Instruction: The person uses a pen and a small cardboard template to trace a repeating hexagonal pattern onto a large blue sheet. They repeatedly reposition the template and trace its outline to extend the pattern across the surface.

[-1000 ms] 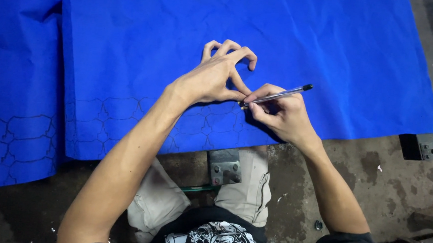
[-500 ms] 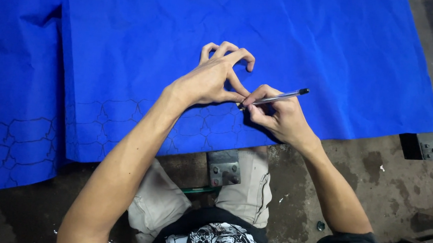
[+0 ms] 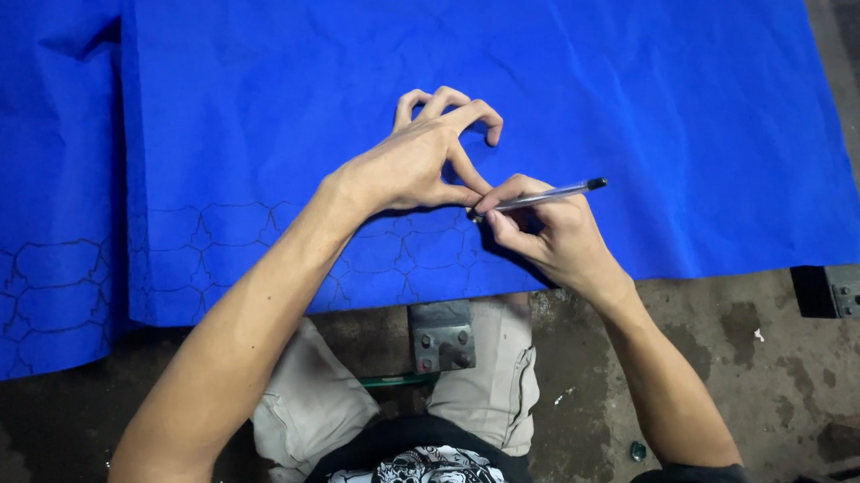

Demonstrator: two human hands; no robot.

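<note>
Far sheet: well left of our left hand we see a second blue sheet [image 3: 28, 147]. It carries dark outlines of scale-like shapes in its lower part, and its right edge goes under the main sheet.
Main sheet: the big blue sheet [image 3: 608, 93] lies flat under both our hands and reaches far beyond them on the right. It is a little wrinkled. A band of drawn outlines [image 3: 240, 250] runs along its near edge, from left of our left forearm up to the place below our hands.
Left hand: our left hand [image 3: 420, 156] rests on the main sheet with the fingers spread and bent, the fingertips pressed down on the sheet. The thumb points toward our right hand and touches it or nearly so; we cannot tell which.
Pen: the pen [image 3: 537, 196] is just right of our left thumb. It lies slanted, the dark cap up and to the right, the tip down on the sheet near the end of the drawn band.
Right hand: our right hand [image 3: 550, 239] pinches the pen between thumb and first fingers, its side resting on the sheet.
Plate: a small metal plate [image 3: 441, 337] with bolts sits below our hands, between our knees.
Floor: stained concrete floor [image 3: 732, 340] shows right of our right forearm.
</note>
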